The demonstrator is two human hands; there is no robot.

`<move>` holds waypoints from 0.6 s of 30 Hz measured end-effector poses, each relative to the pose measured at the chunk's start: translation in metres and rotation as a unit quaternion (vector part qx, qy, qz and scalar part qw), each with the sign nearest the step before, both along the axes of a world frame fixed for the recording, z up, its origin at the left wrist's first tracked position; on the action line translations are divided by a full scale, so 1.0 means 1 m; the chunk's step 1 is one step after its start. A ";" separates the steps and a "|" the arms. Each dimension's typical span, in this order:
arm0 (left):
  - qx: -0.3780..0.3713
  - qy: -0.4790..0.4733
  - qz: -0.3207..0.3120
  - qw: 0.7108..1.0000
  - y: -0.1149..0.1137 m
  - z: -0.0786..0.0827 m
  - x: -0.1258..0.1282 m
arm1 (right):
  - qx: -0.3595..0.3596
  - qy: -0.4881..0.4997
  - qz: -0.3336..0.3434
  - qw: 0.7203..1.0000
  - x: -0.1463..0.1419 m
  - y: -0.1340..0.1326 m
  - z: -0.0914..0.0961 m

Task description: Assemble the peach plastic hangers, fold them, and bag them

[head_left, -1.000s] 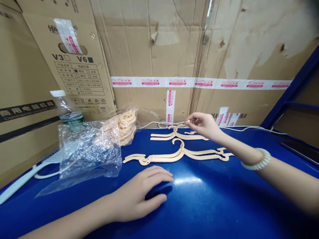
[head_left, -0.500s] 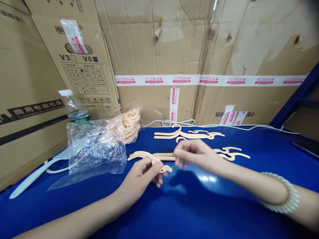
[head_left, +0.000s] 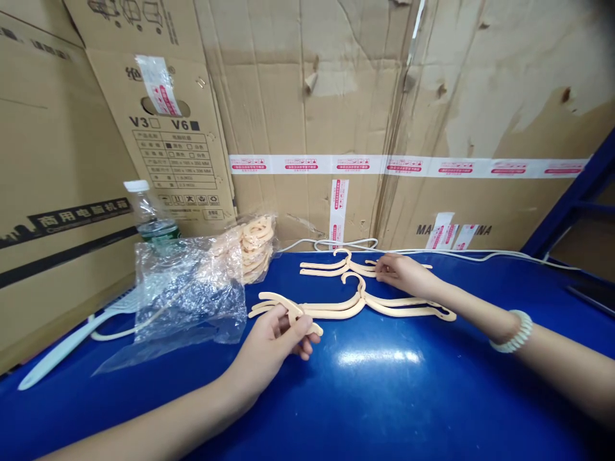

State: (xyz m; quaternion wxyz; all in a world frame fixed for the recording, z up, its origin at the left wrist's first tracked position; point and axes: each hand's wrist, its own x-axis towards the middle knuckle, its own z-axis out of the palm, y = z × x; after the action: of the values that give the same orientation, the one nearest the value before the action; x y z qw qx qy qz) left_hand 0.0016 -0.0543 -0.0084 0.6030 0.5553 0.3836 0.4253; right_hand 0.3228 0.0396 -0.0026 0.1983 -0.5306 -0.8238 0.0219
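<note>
My left hand (head_left: 283, 336) is closed, its thumb and fingers pinching a curved beige hanger piece (head_left: 275, 298) above the table. Behind it lies a beige folding hanger (head_left: 336, 314) with arms spread and hook pointing away; more curved pieces show at its left end. Farther back rests a second beige hanger (head_left: 321, 273). My right hand (head_left: 401, 272) reaches over this far hanger's right arm, fingers bent together around something beige; the exact part between them is hidden. My right forearm covers the space beyond the near hanger's right end.
On the left, a clear plastic bag (head_left: 192, 307) and a bagged stack of beige pieces (head_left: 257, 246) lie by a water bottle (head_left: 156, 218) and a pale blue handled tool (head_left: 72, 349). Cardboard (head_left: 307, 109) walls the blue table (head_left: 336, 410). A white cable (head_left: 485, 257) runs along the back.
My right hand has moved away from near my left hand, back and right to the far hanger, uncovering the near hanger's middle. My left hand still holds its piece, now turned slightly.
</note>
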 end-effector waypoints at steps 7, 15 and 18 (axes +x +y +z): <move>0.061 0.021 0.048 0.997 0.000 0.007 -0.003 | -0.016 0.022 0.010 1.000 -0.005 0.008 0.002; 0.062 -0.019 0.078 0.995 0.005 0.006 -0.008 | 0.037 0.098 -0.012 0.994 0.002 -0.019 0.032; 0.043 -0.066 0.073 0.994 0.010 0.005 -0.009 | 0.026 0.184 -0.007 0.982 0.001 -0.041 0.037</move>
State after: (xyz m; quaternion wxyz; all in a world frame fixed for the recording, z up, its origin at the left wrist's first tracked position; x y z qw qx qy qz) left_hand -0.0071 -0.0445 -0.0031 0.5698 0.5221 0.3637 0.5200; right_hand 0.3236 -0.0012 0.0348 0.3606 -0.5183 -0.7694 0.0965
